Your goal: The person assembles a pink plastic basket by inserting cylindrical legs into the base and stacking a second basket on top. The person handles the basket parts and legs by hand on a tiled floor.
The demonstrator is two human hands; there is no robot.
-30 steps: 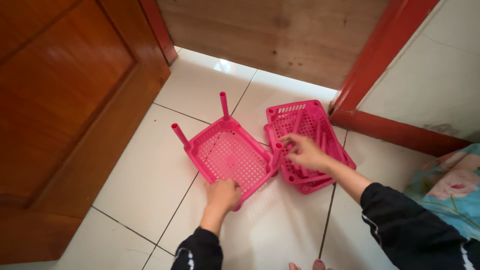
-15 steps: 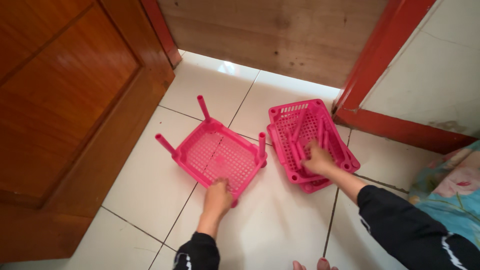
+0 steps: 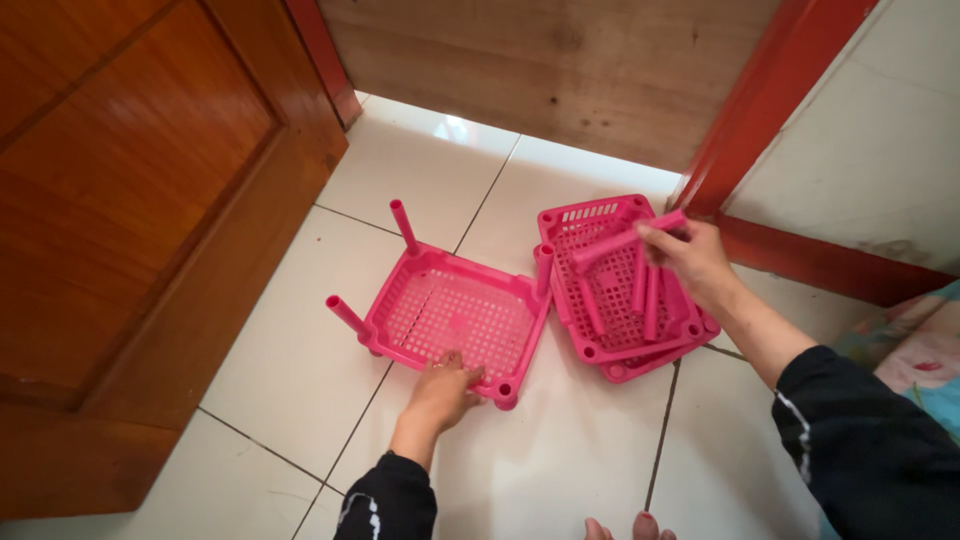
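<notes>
Left of the person's left hand (image 3: 445, 380): wooden door (image 3: 130, 200), standing on the white tiled floor (image 3: 290, 350).

Left hand: fingers curled over the near rim of the pink tray (image 3: 455, 320), clamped on it. Tray lies just ahead of these fingers. Three leg tubes stand in its corner sockets: near-left tube (image 3: 347, 314) leaning outward, far-left tube (image 3: 404, 226), far-right tube (image 3: 544, 270). Empty corner socket (image 3: 505, 390) sits just right of the left fingers, touching distance.

Right hand (image 3: 690, 262): fingers closed on a loose pink tube (image 3: 625, 240), long axis running leftward and slightly down from the fingers. Below the hand: stacked pink trays (image 3: 600, 215) with spare tubes (image 3: 648, 290) lying inside. Empty socket lies down and left of the held tube, nearer the left hand.
</notes>
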